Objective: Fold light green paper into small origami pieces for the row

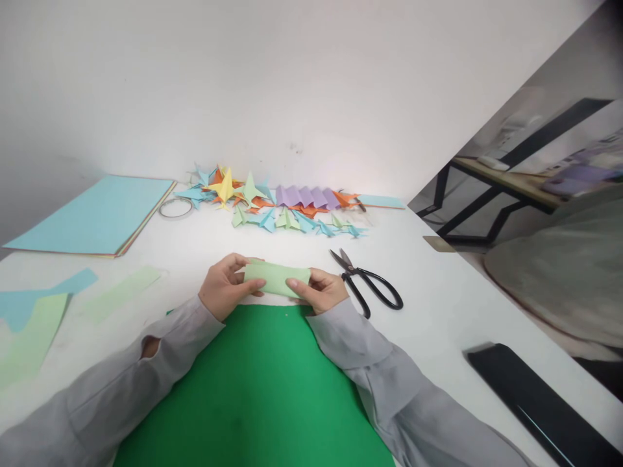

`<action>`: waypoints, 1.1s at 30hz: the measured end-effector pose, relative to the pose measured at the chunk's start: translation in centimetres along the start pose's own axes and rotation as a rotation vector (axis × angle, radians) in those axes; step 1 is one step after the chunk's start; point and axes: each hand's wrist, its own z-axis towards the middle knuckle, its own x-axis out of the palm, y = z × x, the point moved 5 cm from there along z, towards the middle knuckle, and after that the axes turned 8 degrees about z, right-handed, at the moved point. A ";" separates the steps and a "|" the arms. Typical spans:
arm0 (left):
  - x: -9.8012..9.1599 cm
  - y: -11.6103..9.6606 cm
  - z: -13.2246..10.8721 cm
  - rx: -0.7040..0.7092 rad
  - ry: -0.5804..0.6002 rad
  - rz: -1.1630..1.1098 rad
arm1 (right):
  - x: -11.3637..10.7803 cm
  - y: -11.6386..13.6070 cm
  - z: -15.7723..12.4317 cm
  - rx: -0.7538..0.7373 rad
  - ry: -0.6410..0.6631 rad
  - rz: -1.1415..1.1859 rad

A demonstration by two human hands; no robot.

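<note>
A light green piece of paper (277, 277), seemingly folded into a narrow rectangle, is held up between my two hands. Pinching its left end is my left hand (228, 285), thumb in front and fingers behind. My right hand (324, 290) grips the other end in the same way, its fingers partly hidden by the paper. Just below the hands lies the green sheet (257, 383), partly covered by my forearms. A pair of scissors (363, 275) with black handles rests on the table to the right of my right hand, blades slightly apart.
Folded paper shapes (248, 191) in several colours line the back of the table, beside a purple pleated strip (306, 197). A stack of coloured paper (97, 214) lies back left, paper scraps (39, 318) at left. A black object (540, 402) sits front right; a person's clothing (564, 279) shows beyond.
</note>
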 end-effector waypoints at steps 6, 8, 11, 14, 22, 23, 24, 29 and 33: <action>0.4 0.7 -0.2 -0.196 0.037 -0.104 | 0.0 -0.1 0.2 -0.057 0.023 -0.019; 0.5 0.9 -0.3 -0.204 0.071 -0.074 | -0.1 -0.3 0.2 -0.024 0.017 -0.013; 0.4 1.1 -0.3 -0.199 0.056 -0.057 | -0.2 -0.6 0.2 0.017 0.006 -0.013; 0.4 1.2 -0.3 -0.199 0.050 -0.053 | -0.1 -0.4 0.1 -0.005 0.004 -0.033; 0.4 1.2 -0.3 -0.203 0.030 -0.046 | -0.3 -0.3 0.3 -0.032 0.042 -0.117; 0.4 1.2 -0.2 -0.202 0.034 -0.048 | -0.3 -0.3 0.3 -0.032 0.046 -0.119; 0.4 1.3 -0.2 -0.204 0.037 -0.051 | -0.3 -0.3 0.4 -0.032 0.048 -0.119; 0.4 1.4 -0.2 -0.225 0.030 -0.064 | -0.3 -0.6 0.4 -0.017 0.042 -0.109; 0.4 1.4 -0.2 -0.229 0.026 -0.075 | -0.3 -0.7 0.3 0.000 0.018 -0.078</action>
